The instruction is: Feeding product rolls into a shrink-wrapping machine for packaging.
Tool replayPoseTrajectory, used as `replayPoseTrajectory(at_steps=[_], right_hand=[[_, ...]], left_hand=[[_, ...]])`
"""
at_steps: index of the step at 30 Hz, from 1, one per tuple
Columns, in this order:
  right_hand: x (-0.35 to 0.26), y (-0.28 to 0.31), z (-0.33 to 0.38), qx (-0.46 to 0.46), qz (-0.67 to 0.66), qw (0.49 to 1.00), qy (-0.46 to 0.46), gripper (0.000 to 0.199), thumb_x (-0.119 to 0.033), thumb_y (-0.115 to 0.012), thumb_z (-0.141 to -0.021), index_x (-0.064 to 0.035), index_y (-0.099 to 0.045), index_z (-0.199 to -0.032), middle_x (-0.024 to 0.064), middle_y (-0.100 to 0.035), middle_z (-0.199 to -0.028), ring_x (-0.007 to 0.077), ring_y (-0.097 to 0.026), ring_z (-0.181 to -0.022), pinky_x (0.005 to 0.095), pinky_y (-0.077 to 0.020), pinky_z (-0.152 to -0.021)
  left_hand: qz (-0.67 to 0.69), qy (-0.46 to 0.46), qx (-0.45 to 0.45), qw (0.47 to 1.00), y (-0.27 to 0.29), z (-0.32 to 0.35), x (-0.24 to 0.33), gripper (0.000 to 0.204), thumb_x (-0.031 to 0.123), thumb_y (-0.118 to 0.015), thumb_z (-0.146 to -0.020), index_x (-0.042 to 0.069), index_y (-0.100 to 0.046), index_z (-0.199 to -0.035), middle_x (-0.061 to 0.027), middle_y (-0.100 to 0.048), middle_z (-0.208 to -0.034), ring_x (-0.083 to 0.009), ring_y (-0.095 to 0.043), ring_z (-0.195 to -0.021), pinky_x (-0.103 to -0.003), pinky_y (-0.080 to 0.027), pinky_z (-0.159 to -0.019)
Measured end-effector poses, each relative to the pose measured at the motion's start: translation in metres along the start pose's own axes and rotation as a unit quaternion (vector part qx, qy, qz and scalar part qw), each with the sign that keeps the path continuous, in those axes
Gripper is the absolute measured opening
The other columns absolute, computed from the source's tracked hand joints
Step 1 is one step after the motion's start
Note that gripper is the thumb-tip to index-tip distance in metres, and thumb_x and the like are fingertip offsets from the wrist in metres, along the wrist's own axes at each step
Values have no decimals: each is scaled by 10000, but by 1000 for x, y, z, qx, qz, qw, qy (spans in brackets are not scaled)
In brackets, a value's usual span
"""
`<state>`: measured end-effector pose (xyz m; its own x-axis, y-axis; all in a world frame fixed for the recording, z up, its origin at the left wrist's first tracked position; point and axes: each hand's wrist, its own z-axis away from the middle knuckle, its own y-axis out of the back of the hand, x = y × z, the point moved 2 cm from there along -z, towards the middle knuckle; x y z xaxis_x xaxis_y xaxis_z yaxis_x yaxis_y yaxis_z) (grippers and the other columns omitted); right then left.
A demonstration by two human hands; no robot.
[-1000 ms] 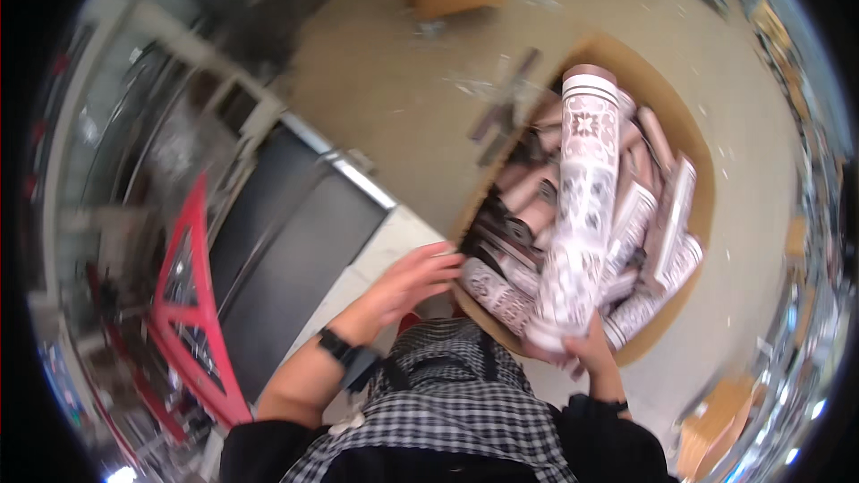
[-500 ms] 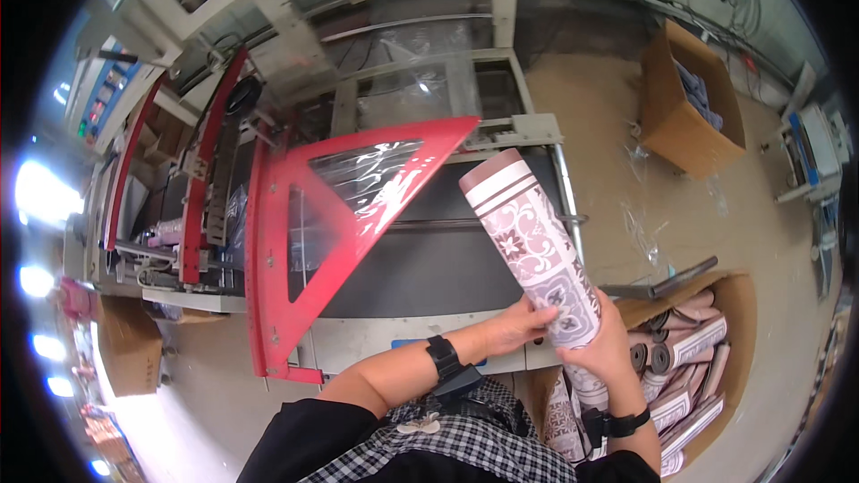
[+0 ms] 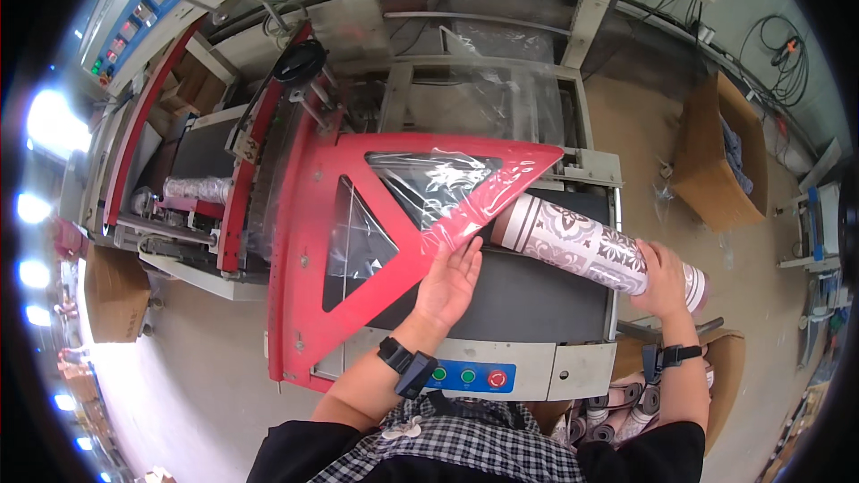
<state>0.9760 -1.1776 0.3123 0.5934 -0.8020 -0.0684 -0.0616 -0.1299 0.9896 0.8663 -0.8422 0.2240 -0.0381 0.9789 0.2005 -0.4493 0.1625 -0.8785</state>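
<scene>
A rolled patterned mat [image 3: 582, 246] in pink, grey and white lies across the machine bed, its left end at the slanted edge of the red triangular frame [image 3: 407, 268]. My right hand [image 3: 660, 279] is wrapped round the roll near its right end. Below that slanted edge, my left hand [image 3: 450, 286] is open with the palm turned up. Its fingertips are at the edge of the clear plastic film [image 3: 447, 183] stretched over the frame; whether they touch the film I cannot tell. The roll's far left end is partly hidden by the frame and film.
The dark conveyor belt [image 3: 514, 295] runs beneath the frame. A blue button panel [image 3: 470, 377] is on the machine's front. More rolled mats [image 3: 617, 411] fill a carton at lower right. Another carton [image 3: 716, 161] stands at the right. One wrapped roll [image 3: 199, 189] lies further left.
The roll has swung from upright to nearly level and moved to the frame's edge. My left hand has let go of it and moved to the film; my right hand has shifted right.
</scene>
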Motion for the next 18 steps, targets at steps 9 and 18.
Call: replayPoseTrajectory(at_steps=[9, 18], right_hand=[[-42, -31, -82, -33, -90, 994, 56, 787, -161, -724, -491, -107, -476, -1236, 150, -510, -1142, 343, -490, -1054, 405, -395, -919], [-116, -78, -137, -61, -184, 976, 97, 803, -186, -807, -501, -52, -473, -1218, 160, -490, -1234, 339, -470, -1118, 404, -365, -961]], left_hand=[[51, -2, 34, 998, -7, 4, 0, 302, 216, -531, -911, 18, -502, -1137, -124, -506, -1239, -245, -452, -1202, -327, -407, -996], [75, 23, 33, 996, -12, 1, -9, 265, 200, -498, -927, 11, -504, -1113, -106, -500, -1236, -230, -451, -1205, -318, -397, -1003]])
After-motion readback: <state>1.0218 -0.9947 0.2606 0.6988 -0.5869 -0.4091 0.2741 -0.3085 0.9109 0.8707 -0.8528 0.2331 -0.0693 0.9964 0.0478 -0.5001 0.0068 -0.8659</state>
